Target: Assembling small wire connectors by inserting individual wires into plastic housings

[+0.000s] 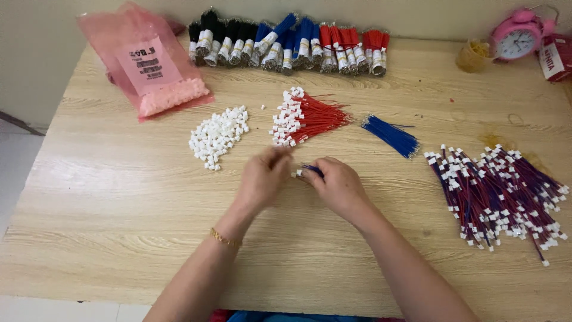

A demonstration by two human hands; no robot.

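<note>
A large heap of finished red-and-blue wire pairs with white plugs (503, 194) lies on the wooden tabletop (119, 197) (right side). The right hand (336, 185) pinches a blue wire with white connector (307, 171); the left hand's (262, 179) grip, fingers bunched together, cannot be told. Loose white plastic connectors (217, 136), red wires (310, 116) and blue wires (391, 135) remain.

Hands (301, 179) on blue wire (312, 170)
</note>
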